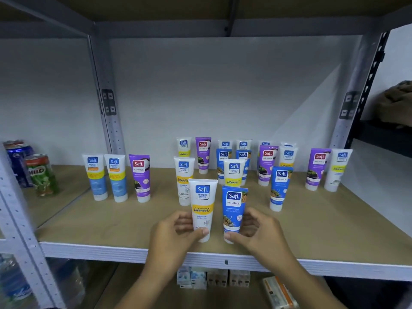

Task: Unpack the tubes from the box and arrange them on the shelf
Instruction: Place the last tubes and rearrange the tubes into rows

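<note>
A white tube (202, 204) with a yellow band stands cap-down near the front edge of the wooden shelf (111, 219); my left hand (174, 237) grips its lower part between thumb and fingers. Right beside it stands a blue tube (233, 208), and my right hand (260, 233) holds its lower end the same way. Behind them several more tubes stand upright in rows, white, purple (266, 165) and blue (279, 187). Three tubes stand apart at the left (116, 177). The box is not in view.
Drink cans (41, 173) stand on the neighbouring shelf at the left, past a grey metal upright (107, 103). Small cartons (214, 277) lie on the shelf below. A dark rack with a brown bundle (394, 103) is at the right.
</note>
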`<action>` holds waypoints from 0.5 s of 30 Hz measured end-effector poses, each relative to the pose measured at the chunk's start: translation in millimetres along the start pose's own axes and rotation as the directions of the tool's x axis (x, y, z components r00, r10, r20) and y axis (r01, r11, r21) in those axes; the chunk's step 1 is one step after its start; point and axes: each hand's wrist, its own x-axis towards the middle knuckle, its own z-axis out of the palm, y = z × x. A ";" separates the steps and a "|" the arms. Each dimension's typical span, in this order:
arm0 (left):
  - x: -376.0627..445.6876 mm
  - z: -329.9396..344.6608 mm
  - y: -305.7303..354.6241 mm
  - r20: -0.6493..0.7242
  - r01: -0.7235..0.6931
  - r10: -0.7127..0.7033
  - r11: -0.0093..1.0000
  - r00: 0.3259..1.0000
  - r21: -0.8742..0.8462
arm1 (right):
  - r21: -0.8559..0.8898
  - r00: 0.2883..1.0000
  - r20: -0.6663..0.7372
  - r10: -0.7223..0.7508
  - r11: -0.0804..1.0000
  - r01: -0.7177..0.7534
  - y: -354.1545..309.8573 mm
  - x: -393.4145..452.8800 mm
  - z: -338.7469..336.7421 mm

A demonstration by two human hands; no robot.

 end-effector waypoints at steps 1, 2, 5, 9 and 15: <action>-2.8 2.9 -2.8 -0.029 -0.007 0.007 1.000 1.000 0.004 | 0.006 1.000 -0.014 -0.003 1.000 0.003 2.7 -1.7 1.8; -4.5 5.0 -4.5 -0.052 -0.023 0.024 1.000 0.998 0.016 | 0.007 1.000 -0.028 -0.006 1.000 0.006 4.2 -2.0 3.0; -3.3 11.3 -7.1 -0.088 -0.064 0.070 0.995 0.994 0.075 | -0.024 0.999 -0.028 -0.026 0.999 0.025 5.9 3.3 4.8; 12.3 21.8 -10.1 -0.079 -0.089 0.097 0.991 0.992 0.100 | -0.046 1.000 -0.020 -0.021 0.999 0.020 9.7 14.3 8.2; 44.8 37.9 -15.5 -0.073 -0.092 0.104 0.985 0.992 0.144 | -0.055 1.000 -0.028 -0.003 0.998 0.002 15.7 31.5 11.8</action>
